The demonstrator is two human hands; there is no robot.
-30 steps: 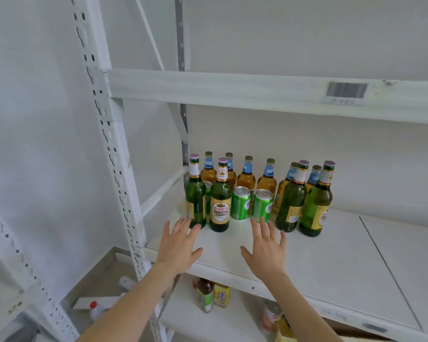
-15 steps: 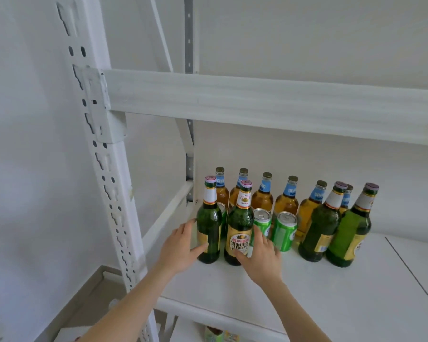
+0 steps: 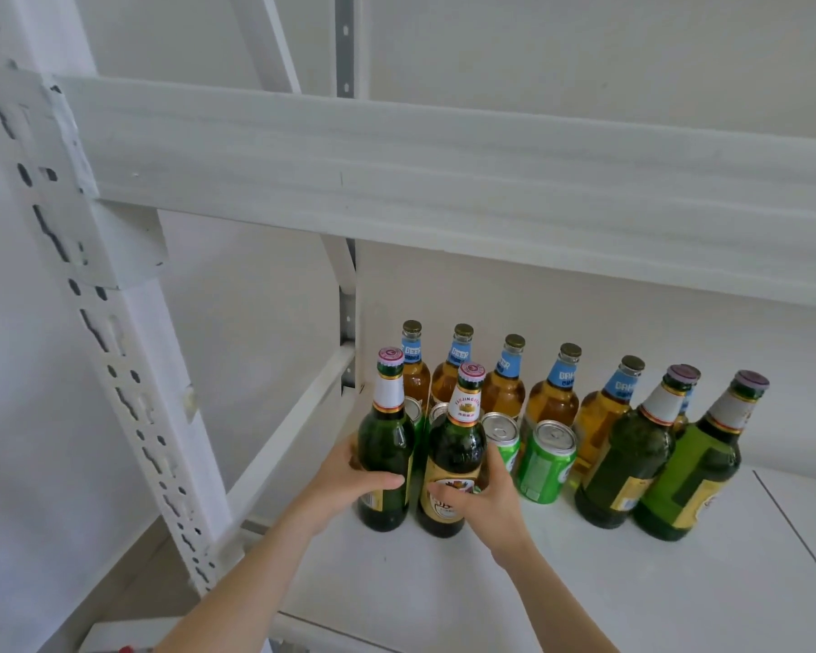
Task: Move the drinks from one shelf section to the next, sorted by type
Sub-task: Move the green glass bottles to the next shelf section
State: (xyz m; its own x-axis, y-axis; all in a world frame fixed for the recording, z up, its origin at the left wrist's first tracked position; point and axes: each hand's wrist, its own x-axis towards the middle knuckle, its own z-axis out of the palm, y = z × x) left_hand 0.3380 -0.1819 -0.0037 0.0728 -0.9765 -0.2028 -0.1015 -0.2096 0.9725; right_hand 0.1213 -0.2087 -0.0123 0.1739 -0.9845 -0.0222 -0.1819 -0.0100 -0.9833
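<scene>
Drinks (image 3: pixel 551 402) all stood clustered at the left end of the shelf (image 3: pixel 585 591), so by my judgement none had been moved across. Your left hand (image 3: pixel 345 483) gripped one green bottle (image 3: pixel 385 459) and your right hand (image 3: pixel 488 499) clasped the second green bottle (image 3: pixel 454 457) beside it; whether either had lifted, I couldn't tell.

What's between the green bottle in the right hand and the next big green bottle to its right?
Two green cans stand there, side by side on the white shelf, as the head view shows.
</scene>
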